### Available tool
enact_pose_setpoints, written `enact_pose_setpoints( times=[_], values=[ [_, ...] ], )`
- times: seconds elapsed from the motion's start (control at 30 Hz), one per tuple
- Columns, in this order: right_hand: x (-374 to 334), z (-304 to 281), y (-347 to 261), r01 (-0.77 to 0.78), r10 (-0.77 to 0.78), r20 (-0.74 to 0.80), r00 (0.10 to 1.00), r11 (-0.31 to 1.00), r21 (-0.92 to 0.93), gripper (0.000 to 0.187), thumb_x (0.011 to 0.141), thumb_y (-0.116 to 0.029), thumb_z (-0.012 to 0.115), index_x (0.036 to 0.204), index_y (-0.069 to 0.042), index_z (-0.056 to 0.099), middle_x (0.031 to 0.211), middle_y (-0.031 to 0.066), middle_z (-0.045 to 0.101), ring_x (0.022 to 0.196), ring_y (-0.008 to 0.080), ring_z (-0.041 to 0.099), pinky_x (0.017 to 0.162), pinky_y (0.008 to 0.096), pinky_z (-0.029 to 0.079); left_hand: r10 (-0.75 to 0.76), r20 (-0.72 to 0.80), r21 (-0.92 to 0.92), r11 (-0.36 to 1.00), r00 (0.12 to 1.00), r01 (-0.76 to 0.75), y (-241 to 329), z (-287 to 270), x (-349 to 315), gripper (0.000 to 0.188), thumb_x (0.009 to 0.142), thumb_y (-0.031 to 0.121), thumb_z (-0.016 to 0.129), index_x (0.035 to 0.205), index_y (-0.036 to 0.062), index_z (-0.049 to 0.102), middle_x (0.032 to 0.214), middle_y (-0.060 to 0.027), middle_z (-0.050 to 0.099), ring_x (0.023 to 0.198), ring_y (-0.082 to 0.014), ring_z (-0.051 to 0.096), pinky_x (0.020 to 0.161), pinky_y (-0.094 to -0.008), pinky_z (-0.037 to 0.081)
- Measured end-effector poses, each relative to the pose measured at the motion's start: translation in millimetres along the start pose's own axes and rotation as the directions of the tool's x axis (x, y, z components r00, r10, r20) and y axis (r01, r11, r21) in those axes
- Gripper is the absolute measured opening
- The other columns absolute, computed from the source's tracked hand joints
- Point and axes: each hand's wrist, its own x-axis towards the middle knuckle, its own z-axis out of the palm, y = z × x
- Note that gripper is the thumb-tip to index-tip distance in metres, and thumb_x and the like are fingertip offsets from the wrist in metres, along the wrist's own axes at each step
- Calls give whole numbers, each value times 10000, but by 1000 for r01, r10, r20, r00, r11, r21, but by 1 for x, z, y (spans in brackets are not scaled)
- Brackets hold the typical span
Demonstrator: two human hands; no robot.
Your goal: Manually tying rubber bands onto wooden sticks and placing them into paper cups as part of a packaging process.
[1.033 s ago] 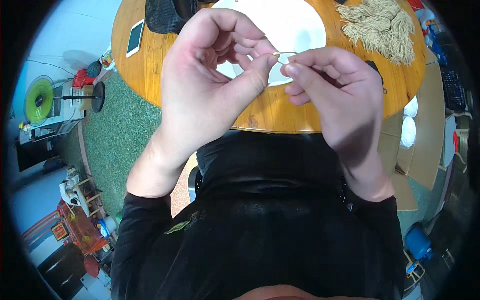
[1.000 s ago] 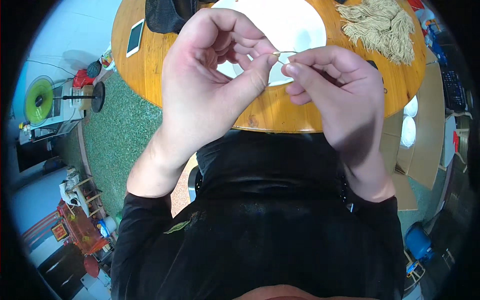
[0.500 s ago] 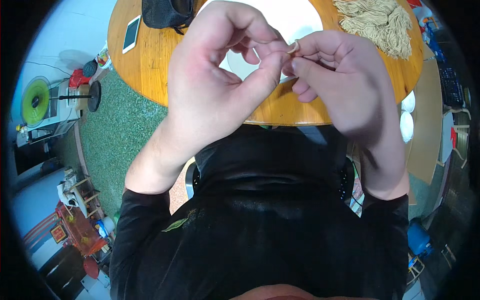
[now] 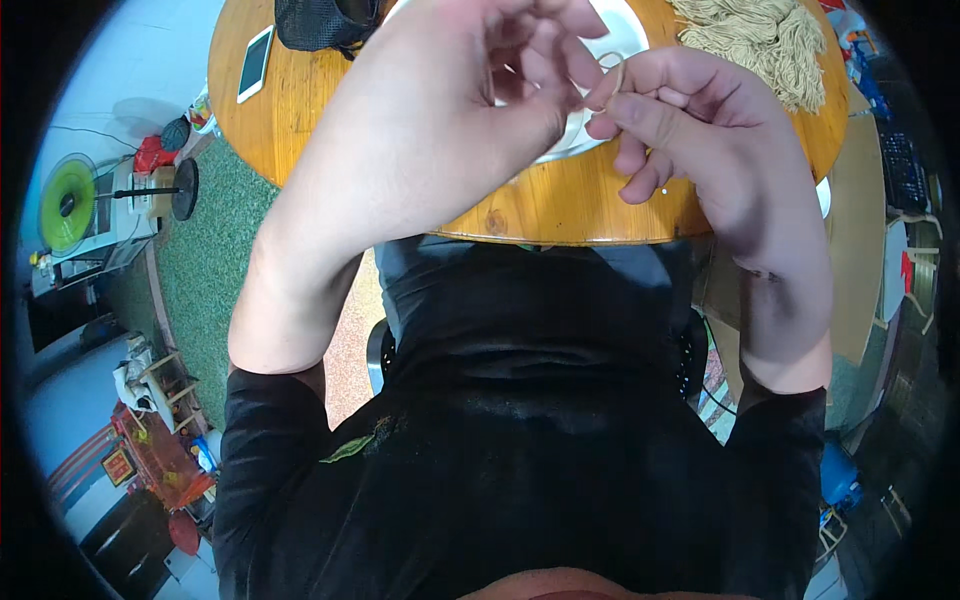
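Observation:
A short strand of beige yarn [image 4: 620, 76] is pinched between the thumb and forefinger of my right hand [image 4: 705, 125], its upper end curling to the left. My right hand's other fingers are loosely bent. Close by on the left, my left hand [image 4: 455, 105] has its fingers apart and half curled, with nothing visible in them. Its thumb lies near my right fingertips. Both hands are above a white plate [image 4: 628, 30], which they partly cover. A thick bundle of beige yarn [image 4: 755, 45] lies to the right of the plate.
The round wooden table [image 4: 520, 218] has a white phone [image 4: 256, 64] and a black mesh bag [image 4: 315, 25] at its left. A tiny white speck [image 4: 665, 191] shows near its front edge. A green-bladed fan [image 4: 68, 205] stands far left.
My left hand has moved up and away from my right, its fingers spreading. My right hand has shifted slightly right, still pinching the strand, which now shows more of its length.

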Motion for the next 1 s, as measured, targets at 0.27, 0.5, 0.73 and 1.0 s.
enact_pose_setpoints(
  times=[0.27,0.5,0.73,1.0],
  values=[
    [-6,-8,7,64,-60,-70,996,996,63,209,1036,-181,718,1127,2,761,960,71,764,817,117,722,740,254,619,-80,191,52,996,978,71,-1,0,14,382,899,-146,729,1225,16,612,1032,-44,727,963,-112,704,858,-254,579],
    [-15,-4,6,42,-29,-121,992,994,103,201,1047,-154,695,1143,13,750,979,85,764,854,133,731,784,274,628,-19,228,-39,999,973,28,-6,-1,19,327,906,-158,731,1146,9,585,988,-89,739,941,-131,725,829,-271,599],
    [-23,1,11,142,-128,-144,981,986,86,207,1047,-122,674,1174,29,738,988,94,758,863,140,716,784,289,602,-12,245,-17,1000,970,17,-6,2,18,343,916,-148,729,1145,37,553,940,-60,713,907,-126,709,827,-265,590],
    [-27,0,21,212,-203,-147,968,976,46,207,1044,-85,672,1196,41,732,1020,97,762,835,124,684,767,252,547,9,231,86,996,973,-30,3,2,17,324,912,-85,751,1136,60,567,911,-12,663,830,-81,639,726,-228,506]
  ],
)
